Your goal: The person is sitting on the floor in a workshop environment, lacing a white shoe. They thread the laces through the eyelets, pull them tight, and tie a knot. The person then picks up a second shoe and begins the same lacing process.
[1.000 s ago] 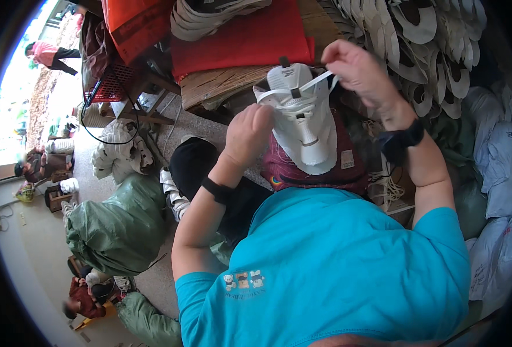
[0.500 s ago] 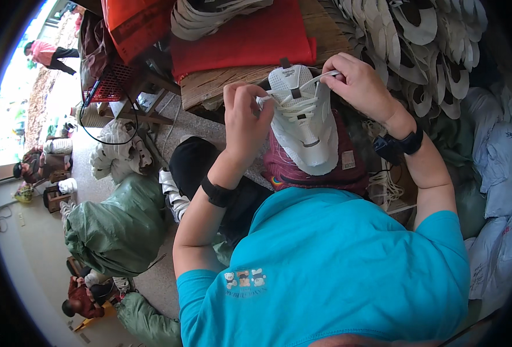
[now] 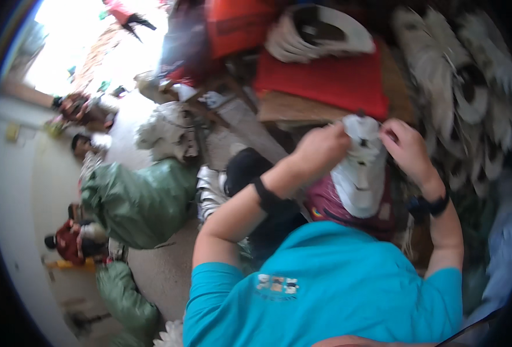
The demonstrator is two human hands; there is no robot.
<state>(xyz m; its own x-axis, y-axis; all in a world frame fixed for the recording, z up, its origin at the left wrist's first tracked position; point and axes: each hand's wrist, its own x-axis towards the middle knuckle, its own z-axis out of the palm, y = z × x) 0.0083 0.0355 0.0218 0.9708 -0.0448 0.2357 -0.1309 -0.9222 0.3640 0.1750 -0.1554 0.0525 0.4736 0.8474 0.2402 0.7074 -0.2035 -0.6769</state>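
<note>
A white shoe, laced side up, stands on a maroon cloth bundle before the wearer's blue shirt, its tongue end pointing toward the bench and its toe toward the shirt. At the shoe's left edge, near the tongue, the fingers of the left hand are curled in; whether they have hold of a lace, I cannot tell through the blur. The right hand is at the opposite edge, thumb and fingers bent toward each other, and its grip cannot be made out either. Each wrist wears something black. On the bench lies a red sheet, with a stack of pale shoe parts on top. To the right of it hang bundles of similar pale pieces. On the left, a bulging green sack sits on the floor, and beyond it a person in a dark red top is seated.
</note>
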